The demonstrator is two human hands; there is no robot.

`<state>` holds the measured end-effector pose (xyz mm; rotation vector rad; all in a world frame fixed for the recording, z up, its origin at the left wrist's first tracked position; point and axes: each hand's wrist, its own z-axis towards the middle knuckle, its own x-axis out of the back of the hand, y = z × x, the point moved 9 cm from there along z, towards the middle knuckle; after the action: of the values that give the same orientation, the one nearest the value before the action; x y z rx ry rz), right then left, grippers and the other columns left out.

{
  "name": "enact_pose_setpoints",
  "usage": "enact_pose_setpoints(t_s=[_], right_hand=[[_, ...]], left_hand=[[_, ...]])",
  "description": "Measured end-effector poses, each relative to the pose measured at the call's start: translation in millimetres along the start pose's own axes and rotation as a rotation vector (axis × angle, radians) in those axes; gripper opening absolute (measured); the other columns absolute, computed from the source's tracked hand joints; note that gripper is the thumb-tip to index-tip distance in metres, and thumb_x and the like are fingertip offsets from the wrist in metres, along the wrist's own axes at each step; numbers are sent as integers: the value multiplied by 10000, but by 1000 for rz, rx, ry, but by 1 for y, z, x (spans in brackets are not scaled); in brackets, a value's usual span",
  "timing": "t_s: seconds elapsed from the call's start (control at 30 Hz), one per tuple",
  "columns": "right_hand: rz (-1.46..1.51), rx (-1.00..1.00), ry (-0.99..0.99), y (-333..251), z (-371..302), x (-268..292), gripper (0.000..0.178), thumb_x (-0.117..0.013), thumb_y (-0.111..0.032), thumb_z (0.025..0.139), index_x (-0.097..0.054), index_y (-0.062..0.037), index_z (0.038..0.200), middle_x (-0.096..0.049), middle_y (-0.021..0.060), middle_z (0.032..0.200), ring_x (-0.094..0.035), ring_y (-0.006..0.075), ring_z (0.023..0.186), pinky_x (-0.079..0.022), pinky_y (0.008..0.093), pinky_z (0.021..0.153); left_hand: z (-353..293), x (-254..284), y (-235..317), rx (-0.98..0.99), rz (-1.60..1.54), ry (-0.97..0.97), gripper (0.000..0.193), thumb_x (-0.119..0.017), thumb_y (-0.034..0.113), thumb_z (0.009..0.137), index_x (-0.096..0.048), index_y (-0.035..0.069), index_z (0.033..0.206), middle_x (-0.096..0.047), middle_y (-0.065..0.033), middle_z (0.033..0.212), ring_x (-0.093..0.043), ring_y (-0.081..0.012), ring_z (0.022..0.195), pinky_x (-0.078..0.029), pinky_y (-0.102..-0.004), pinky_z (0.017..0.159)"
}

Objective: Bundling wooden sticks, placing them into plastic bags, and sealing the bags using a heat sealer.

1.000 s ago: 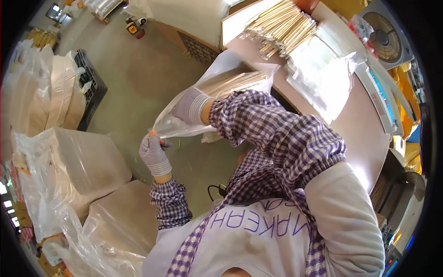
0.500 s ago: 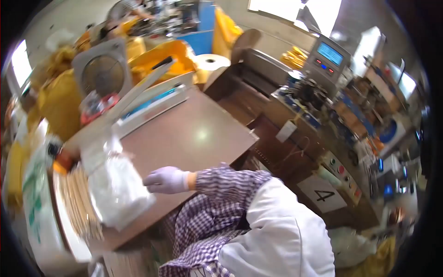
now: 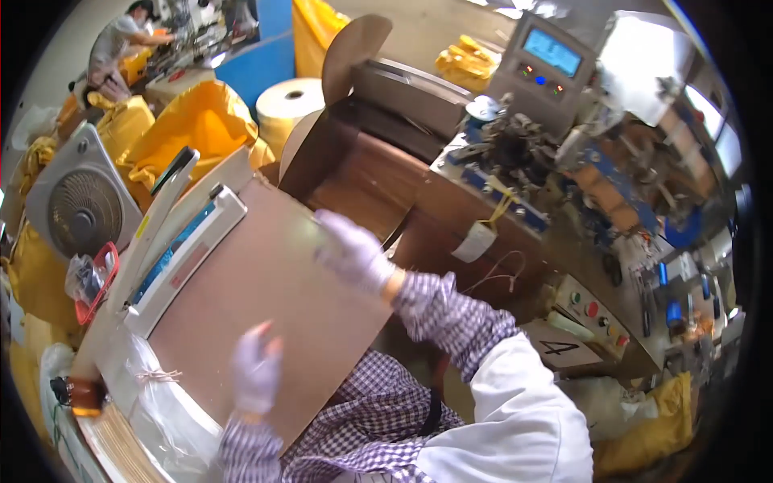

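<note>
Both my hands wear pale gloves and are blurred by motion. My right hand (image 3: 353, 251) hovers over the far edge of the brown tabletop (image 3: 266, 298), fingers stretched out, with nothing visible in it. My left hand (image 3: 256, 372) is raised over the near part of the same tabletop, fingers apart and holding nothing. Clear plastic bags (image 3: 165, 410) lie at the table's left end, just left of my left hand. A bundle of thin wooden sticks (image 3: 113, 447) lies beyond them. A white heat sealer (image 3: 173, 245) runs along the table's far left side.
An open cardboard box (image 3: 362, 153) stands behind the table. Right of it is a packing machine (image 3: 555, 153) with a lit screen. A fan (image 3: 80, 211), yellow bags (image 3: 201, 125) and a white film roll (image 3: 291, 103) are at the left. Another person (image 3: 121, 40) works far off.
The view swung from the floor side to the table. My hands held a clear bag, then my right hand rested on bags on the table; now both hover over bare tabletop.
</note>
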<state>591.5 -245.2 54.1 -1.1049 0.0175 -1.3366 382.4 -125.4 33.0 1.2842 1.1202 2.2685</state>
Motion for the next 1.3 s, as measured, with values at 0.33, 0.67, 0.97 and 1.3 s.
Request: enact_pose_setpoints(t_s=[0.33,0.67,0.97,1.3], right_hand=[[-529,-768,-458,319,77,-26,756,-610,-502,703,-443,43,1200,-488,257,1193,-476,351,1116,-371,384,940],[-627,-763,-185,331,76,-77,799,-634,-529,696,-434,6,1255,-427,206,1293,-386,304,1223,-283,337,1022],[992,-510,-476,123,99,-76,604,-624,-349,788,-412,-27,1253,-487,87,1210,-440,144,1109,-365,288,940],[950,-72,-522,-137,-22,-53,1251,-875,-295,458,-88,-22,1393,-292,154,1367,-287,240,1267,-233,354,1039]], left_hand=[[178,-193,-71,341,195,-278,670,-591,363,765,-372,-42,1251,-580,-235,1029,-573,-344,942,-454,-395,806],[252,-186,-86,587,358,-375,937,-588,607,697,-312,-65,1288,-541,-289,1089,-544,-361,1028,-441,-377,874],[227,-132,-23,251,-924,-80,820,-808,203,616,-336,27,1262,-571,-96,1059,-555,-199,962,-463,-321,811],[-10,26,34,-168,-149,-133,1054,-838,249,553,-196,11,1355,-327,-123,1333,-329,-240,1233,-287,-364,1018]])
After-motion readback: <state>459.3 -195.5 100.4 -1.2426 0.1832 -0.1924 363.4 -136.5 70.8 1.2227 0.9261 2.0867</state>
